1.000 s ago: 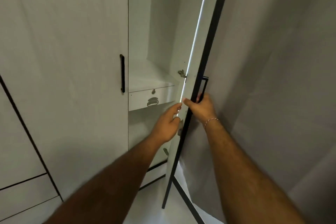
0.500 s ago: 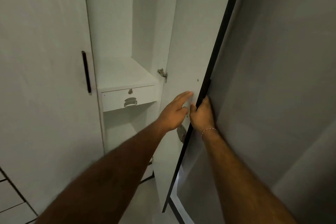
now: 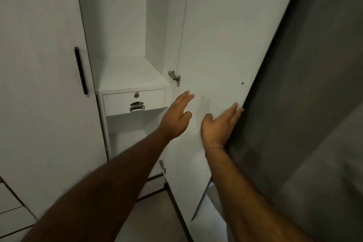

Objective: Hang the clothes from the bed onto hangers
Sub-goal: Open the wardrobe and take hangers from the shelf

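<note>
No clothes, bed or hangers in view; only the wardrobe door [image 3: 216,45], swung open, apparently to reach hanging space inside. Right hand [image 3: 218,125] lies flat at the door's free edge, left hand [image 3: 176,118] hovers just left of it, fingers straight. Both grips released, holding nothing; forearms extended toward the door.

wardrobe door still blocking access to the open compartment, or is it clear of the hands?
Nothing visible blocks it. The wardrobe door is swung wide open to the right; the left hand and right hand are open against its inner face. No clothes or hangers are in view.
</note>
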